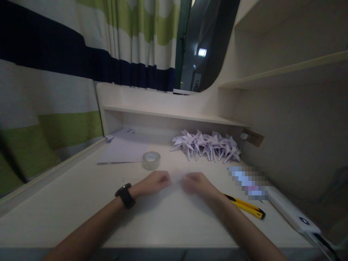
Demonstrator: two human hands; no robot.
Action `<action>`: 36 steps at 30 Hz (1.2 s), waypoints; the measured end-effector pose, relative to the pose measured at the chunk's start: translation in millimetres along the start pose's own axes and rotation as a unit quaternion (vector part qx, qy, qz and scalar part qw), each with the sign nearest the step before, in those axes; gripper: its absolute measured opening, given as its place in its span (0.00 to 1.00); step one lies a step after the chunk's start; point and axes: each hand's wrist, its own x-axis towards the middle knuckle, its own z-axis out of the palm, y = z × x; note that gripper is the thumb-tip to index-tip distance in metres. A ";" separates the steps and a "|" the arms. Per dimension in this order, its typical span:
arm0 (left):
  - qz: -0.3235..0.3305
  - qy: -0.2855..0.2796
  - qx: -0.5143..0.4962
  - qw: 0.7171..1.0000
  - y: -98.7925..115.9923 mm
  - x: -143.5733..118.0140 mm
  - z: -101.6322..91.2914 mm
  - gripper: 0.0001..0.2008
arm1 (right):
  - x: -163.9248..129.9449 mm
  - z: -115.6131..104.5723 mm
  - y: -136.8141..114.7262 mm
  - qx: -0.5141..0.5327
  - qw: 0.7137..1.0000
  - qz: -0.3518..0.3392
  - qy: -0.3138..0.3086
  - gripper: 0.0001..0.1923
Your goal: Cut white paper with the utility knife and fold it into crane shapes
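Note:
Both my hands are raised over the middle of the white desk (89, 210), a short gap apart, knuckles facing each other. My left hand (157, 182), with a black watch (126, 195) on its wrist, has its fingers curled closed. Opposite it, my right hand (198, 184) is closed too and smeared by motion. Something pale and blurred shows faintly between them, hard to tell from the white desktop. Just beyond my left hand stands a roll of clear tape (151, 160). A yellow and black utility knife (246, 206) lies beside my right forearm.
Folded white paper pieces (206, 145) with pointed tips are heaped at the back. White paper sheets (122, 146) lie at the back left. On the right are a pixelated flat object (247, 182) and a white power strip (292, 210) with a cable. A low shelf (174, 115) overhangs the back.

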 end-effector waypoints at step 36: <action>-0.157 0.155 -0.270 0.937 -6.4 5.7 -10.3 0.19 | 33.5 -16.0 21.8 0.128 0.989 0.030 0.070 0.17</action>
